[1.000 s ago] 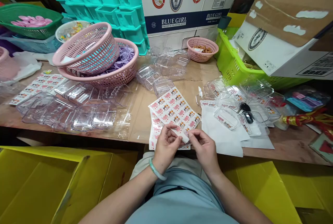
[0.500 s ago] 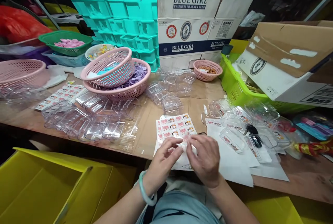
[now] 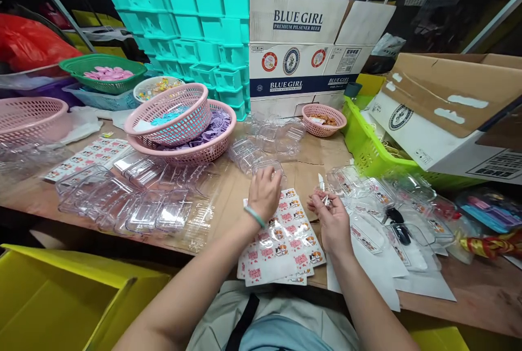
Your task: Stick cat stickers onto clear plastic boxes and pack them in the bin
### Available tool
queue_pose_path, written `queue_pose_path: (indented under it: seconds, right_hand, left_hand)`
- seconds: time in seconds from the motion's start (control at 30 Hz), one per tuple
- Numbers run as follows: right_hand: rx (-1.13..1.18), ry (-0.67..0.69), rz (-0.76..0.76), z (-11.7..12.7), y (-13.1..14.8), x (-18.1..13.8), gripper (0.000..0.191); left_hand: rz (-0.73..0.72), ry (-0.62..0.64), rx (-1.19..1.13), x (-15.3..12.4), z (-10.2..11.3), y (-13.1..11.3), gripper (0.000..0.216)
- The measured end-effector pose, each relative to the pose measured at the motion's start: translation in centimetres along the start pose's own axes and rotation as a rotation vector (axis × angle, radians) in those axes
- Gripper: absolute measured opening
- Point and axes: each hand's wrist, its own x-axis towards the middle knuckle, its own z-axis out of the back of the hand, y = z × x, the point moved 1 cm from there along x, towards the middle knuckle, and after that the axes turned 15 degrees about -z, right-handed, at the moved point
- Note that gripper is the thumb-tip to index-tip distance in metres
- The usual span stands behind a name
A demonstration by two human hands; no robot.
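My left hand [image 3: 264, 194] reaches over the sticker sheets, its bent fingers closed on the near end of a clear plastic case [image 3: 267, 165]. Part of that case is hidden by the fingers. To the right, the fingers of my right hand [image 3: 332, 218] pinch together, with a small shiny pointed piece and a bit of pinkish print showing at the fingertips, too small to name. Between my forearms lies a stack of sticker sheets [image 3: 281, 250] printed with cartoon cats and pink lettering. A small white pointed piece [image 3: 321, 181] is just beyond my right fingertips.
Clear plastic cases [image 3: 134, 207] spread across the left. Stickered cases [image 3: 367, 237] lie on white papers at right. Pink baskets [image 3: 183, 158] stand behind, near teal crates [image 3: 212, 14]. A green basket [image 3: 375, 150] and cartons [image 3: 440, 117] stand at right; a yellow box [image 3: 61, 296] is below.
My hands were together over the sticker sheets and have separated. The left moved forward to the clear cases; the right moved right and slightly forward. More of the sheets shows.
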Motion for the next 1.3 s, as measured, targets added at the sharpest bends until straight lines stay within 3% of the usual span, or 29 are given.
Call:
queue_pose_path:
  seconds: [0.1, 0.17, 0.23, 0.3, 0.4, 0.5, 0.7, 0.93, 1.2, 1.3]
  right_hand:
    - [-0.001, 0.002, 0.039, -0.4, 0.1, 1.0, 0.039]
    - [-0.068, 0.040, 0.071, -0.7, 0.7, 1.0, 0.035]
    - [-0.117, 0.139, 0.067, -1.2, 1.6, 0.5, 0.031]
    - [-0.159, 0.287, 0.040, -1.8, 2.5, -0.1, 0.029]
    - [-0.292, 0.487, 0.013, -2.8, 3.3, -1.0, 0.027]
    - [-0.407, 0.540, 0.025, -3.5, 3.0, -1.5, 0.025]
    - [-0.146, 0.400, -0.146, -3.5, 1.6, -1.6, 0.034]
    - [0.124, 0.376, -0.364, -3.1, 2.1, -1.4, 0.042]
    - [0.116, 0.458, -0.620, -2.0, 2.1, -1.7, 0.039]
    - [0.041, 0.482, -0.565, -1.9, 2.2, -2.0, 0.044]
  left_hand:
    - [-0.071, 0.085, 0.113, 2.3, -0.5, 2.2, 0.023]
    - [-0.033, -0.017, 0.009, 2.4, 0.4, 2.9, 0.025]
    - [0.112, -0.191, -0.225, 1.7, 1.8, 2.9, 0.027]
    - [0.287, -0.268, -0.603, 0.4, 3.0, 2.1, 0.029]
    - [0.438, -0.159, -1.149, -1.3, 3.9, 0.2, 0.031]
    - [0.527, -0.130, -1.354, -2.4, 3.9, -0.9, 0.029]
    - [0.584, -0.133, -1.292, -3.6, 2.9, -0.8, 0.031]
    - [0.510, -0.120, -1.253, -4.5, 2.9, -1.0, 0.030]
    - [0.438, -0.099, -1.177, -4.9, 3.8, -1.0, 0.026]
    - [0.382, -0.080, -1.123, -5.1, 4.0, -1.0, 0.024]
